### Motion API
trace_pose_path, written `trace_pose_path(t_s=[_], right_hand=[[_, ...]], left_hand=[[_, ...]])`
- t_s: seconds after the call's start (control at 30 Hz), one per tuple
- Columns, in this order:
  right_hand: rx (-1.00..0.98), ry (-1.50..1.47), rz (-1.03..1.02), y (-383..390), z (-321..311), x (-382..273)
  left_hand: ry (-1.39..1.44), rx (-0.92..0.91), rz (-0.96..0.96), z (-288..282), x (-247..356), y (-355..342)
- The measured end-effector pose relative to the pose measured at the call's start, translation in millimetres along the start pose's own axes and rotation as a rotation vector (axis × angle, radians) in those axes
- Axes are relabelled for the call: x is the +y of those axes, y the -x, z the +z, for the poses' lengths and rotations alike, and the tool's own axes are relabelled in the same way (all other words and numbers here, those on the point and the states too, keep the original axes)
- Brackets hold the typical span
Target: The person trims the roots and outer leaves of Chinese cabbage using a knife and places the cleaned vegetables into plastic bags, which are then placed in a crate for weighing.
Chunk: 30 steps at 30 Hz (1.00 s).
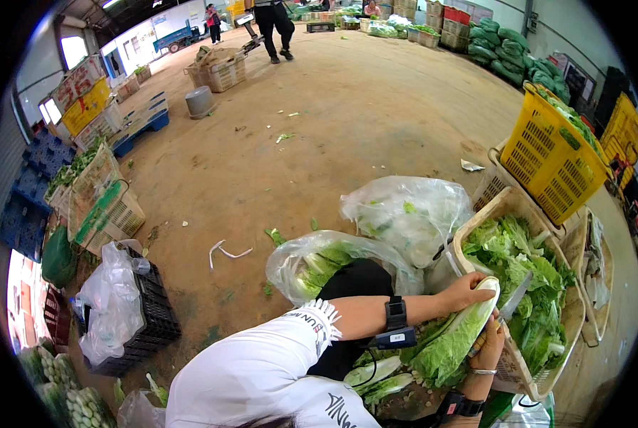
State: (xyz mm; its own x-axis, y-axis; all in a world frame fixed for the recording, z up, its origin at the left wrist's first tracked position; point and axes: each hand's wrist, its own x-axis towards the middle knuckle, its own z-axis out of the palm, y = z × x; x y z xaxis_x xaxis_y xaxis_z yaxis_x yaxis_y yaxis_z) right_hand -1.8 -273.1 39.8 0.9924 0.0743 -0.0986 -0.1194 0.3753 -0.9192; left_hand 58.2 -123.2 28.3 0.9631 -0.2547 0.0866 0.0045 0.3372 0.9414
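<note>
My left hand (467, 293) is closed around the pale base of a long head of romaine-like lettuce (440, 354). The leafy end points down toward me. Close by, my right hand (489, 347) grips a knife (516, 295), its blade angled up and to the right, beside the lettuce base. Its handle is mostly hidden by my fingers. Just right of both hands, a cream plastic crate (578, 335) holds loose green leaves (526, 278). More lettuce heads (377, 378) lie on the floor below my left forearm.
Clear plastic bags (408, 207) with greens lie ahead of me. A yellow crate (554, 153) rests on another crate at the right. Left stands a black crate (151, 314) draped with plastic. A person (273, 25) stands far off near a basket (223, 71) and a metal bucket (200, 103).
</note>
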Motion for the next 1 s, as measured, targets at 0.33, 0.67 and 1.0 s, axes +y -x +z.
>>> trace_pose_path(t_s=[0.33,0.67,1.0], right_hand=[[0.322,0.216,0.053,7.3,-21.4,-5.3],[0.534,1.056,-0.610,-81.4,-2.7,-136.2],[-0.003,0.681,-0.072,-19.7,39.0,-63.0]], left_hand=[[-0.074,-0.313,-0.342,4.5,0.3,-5.3],[0.244,-0.075,-0.307,-17.4,32.7,-10.1],[0.303,-0.177,-0.167,-23.8,28.3,0.2]])
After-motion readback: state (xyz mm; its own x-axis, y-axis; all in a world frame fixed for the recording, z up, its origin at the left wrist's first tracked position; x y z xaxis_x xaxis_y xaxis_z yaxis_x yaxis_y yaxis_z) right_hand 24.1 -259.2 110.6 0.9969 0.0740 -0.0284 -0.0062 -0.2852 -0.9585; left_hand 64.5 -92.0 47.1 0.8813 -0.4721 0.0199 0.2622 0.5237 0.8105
